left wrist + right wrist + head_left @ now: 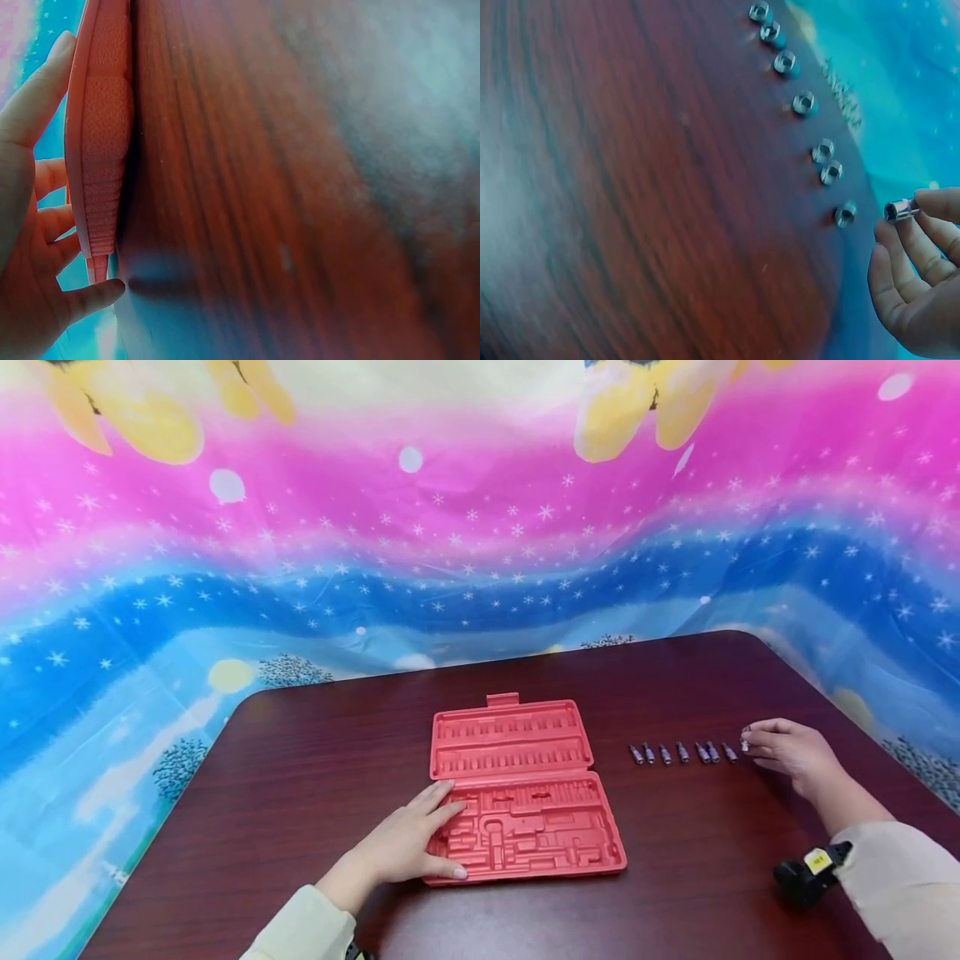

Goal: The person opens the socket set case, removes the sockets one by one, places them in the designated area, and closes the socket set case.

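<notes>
A red plastic case point(536, 852) lies unfolded on the table, its lid point(510, 739) laid back behind the moulded base. On the base's left edge rests my left hand point(401, 839), fingers spread, thumb at the front corner; the left wrist view shows it along the case's side point(105, 120). My right hand point(802, 756) pinches a small shiny metal socket point(901, 210) between thumb and fingers, at the right end of a row. Several similar sockets point(682, 752) lie in that row right of the case; their hollow ends point(805, 103) show in the right wrist view.
The dark wooden table point(322, 760) has rounded far corners. Behind it hangs a colourful cloth point(465, 560) with snowflakes and yellow shapes. A black device point(806, 877) with a yellow label sits at the right wrist, near the tabletop.
</notes>
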A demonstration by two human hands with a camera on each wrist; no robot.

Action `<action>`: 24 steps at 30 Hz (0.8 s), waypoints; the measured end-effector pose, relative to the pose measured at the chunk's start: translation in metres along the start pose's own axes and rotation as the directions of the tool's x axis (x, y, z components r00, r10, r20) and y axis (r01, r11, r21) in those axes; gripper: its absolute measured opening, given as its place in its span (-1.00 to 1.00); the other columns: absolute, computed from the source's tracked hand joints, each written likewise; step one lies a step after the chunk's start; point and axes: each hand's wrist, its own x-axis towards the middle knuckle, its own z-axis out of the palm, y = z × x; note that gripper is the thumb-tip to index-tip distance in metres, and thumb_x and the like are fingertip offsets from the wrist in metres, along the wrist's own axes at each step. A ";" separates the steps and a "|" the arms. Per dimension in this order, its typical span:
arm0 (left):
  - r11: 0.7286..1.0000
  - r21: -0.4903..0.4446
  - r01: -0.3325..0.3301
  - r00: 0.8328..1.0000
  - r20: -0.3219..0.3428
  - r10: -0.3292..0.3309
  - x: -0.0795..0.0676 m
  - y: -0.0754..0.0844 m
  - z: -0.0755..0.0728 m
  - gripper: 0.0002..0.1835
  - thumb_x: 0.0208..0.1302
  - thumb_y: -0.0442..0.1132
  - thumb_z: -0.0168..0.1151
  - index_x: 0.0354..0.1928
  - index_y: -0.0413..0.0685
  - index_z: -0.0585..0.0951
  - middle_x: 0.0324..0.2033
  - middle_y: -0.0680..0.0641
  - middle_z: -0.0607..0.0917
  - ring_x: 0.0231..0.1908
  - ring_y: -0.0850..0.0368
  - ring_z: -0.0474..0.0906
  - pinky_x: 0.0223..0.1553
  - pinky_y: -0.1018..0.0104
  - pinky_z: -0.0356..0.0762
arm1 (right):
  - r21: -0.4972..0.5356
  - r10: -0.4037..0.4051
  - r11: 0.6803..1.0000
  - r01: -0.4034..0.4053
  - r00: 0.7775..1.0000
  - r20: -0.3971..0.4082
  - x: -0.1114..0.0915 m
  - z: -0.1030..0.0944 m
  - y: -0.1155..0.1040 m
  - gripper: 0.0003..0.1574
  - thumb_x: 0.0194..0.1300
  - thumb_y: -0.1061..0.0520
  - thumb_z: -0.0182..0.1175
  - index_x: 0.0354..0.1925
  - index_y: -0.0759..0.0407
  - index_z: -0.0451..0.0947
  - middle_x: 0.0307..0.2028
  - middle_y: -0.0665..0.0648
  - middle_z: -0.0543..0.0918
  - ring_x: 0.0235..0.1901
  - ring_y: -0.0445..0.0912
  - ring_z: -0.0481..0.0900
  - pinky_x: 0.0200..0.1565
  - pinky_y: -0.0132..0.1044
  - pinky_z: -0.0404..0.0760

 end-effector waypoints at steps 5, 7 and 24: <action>1.000 -0.013 0.004 1.000 0.006 -0.004 0.000 0.000 0.000 -0.06 -0.19 0.40 0.07 0.22 -0.01 0.25 0.27 -0.10 0.02 0.25 0.01 -0.13 0.08 0.03 0.12 | -0.143 0.010 0.990 -0.013 1.000 -0.022 0.005 -0.007 0.006 -0.85 0.21 0.08 0.03 -0.33 0.09 0.51 -0.48 -0.25 0.52 -0.45 -0.37 0.51 -0.38 -0.40 0.52; 1.000 -0.014 0.007 1.000 0.005 -0.007 0.000 0.000 0.000 -0.06 -0.20 0.40 0.08 0.22 0.00 0.25 0.28 -0.10 0.02 0.25 0.01 -0.13 0.08 0.03 0.13 | -0.219 0.013 0.976 -0.016 1.000 -0.016 0.007 -0.009 0.007 -0.72 0.23 0.07 0.00 -0.25 0.26 0.48 -0.46 -0.22 0.51 -0.46 -0.36 0.50 -0.37 -0.37 0.52; 1.000 -0.014 0.019 1.000 0.010 -0.019 0.001 0.000 0.000 -0.06 -0.20 0.40 0.08 0.22 0.00 0.26 0.28 -0.09 0.02 0.25 0.01 -0.13 0.08 0.00 0.11 | -0.477 0.034 0.878 -0.040 0.999 -0.020 0.019 -0.006 0.005 -0.58 0.16 0.13 0.03 -0.25 0.54 0.47 -0.46 0.03 0.56 -0.49 -0.23 0.43 -0.40 -0.27 0.48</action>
